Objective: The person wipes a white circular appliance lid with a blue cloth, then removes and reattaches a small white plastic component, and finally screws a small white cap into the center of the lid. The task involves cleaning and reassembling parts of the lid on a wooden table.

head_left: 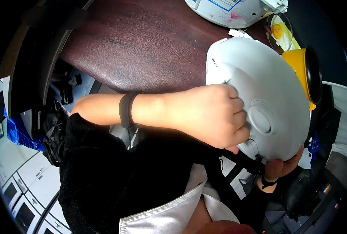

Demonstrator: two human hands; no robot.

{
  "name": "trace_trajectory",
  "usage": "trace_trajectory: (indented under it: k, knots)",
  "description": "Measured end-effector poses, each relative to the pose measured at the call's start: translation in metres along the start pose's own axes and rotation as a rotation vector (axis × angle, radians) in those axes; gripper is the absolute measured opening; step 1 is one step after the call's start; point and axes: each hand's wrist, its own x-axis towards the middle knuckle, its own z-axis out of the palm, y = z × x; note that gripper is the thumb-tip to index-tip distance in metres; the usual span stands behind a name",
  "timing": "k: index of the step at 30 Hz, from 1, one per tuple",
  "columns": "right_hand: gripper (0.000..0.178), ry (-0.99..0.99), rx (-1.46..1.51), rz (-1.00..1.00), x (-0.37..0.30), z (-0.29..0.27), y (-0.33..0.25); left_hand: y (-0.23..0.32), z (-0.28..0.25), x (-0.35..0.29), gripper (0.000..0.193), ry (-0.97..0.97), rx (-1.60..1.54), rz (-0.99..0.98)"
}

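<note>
White plastic: rice cooker lid (259, 89), domed, held over the edge of a dark brown leather-look tabletop (142, 43).
Left hand (212, 117): curled into a fist, gripping the lid's left side.
Right hand (280, 167): cupped beneath the lid's lower edge, fingers mostly hidden.
Long axis: upper left to lower right, tilted toward the camera.

Left hand (216, 117) grips the white domed lid (263, 85); right hand (282, 165) supports its lower edge.
</note>
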Motion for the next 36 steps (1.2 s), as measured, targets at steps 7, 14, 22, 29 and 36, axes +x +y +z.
trace_trajectory:
  k: [7, 14, 22, 29, 36]
  knots:
    - [0.082, 0.184, 0.002, -0.055, 0.009, 0.006, -0.004, -0.009, -0.005, -0.002, 0.039, 0.366, 0.112, -0.01]
    - [0.044, 0.076, 0.354, 0.005, 0.073, 0.041, -0.019, -0.024, -0.037, -0.014, 0.083, 0.253, 0.167, -0.333]
    - [0.05, -0.019, 0.521, 0.275, 0.092, 0.068, -0.031, -0.02, -0.03, 0.01, 0.04, -0.107, 0.056, -0.11]
    - [0.039, -0.13, 0.605, 0.185, 0.087, 0.076, -0.017, -0.012, -0.03, 0.014, 0.052, -0.252, -0.019, -0.238]
    - [0.024, -0.155, 0.604, 0.301, 0.086, 0.073, -0.015, -0.017, -0.033, 0.015, 0.048, -0.397, -0.176, -0.34]
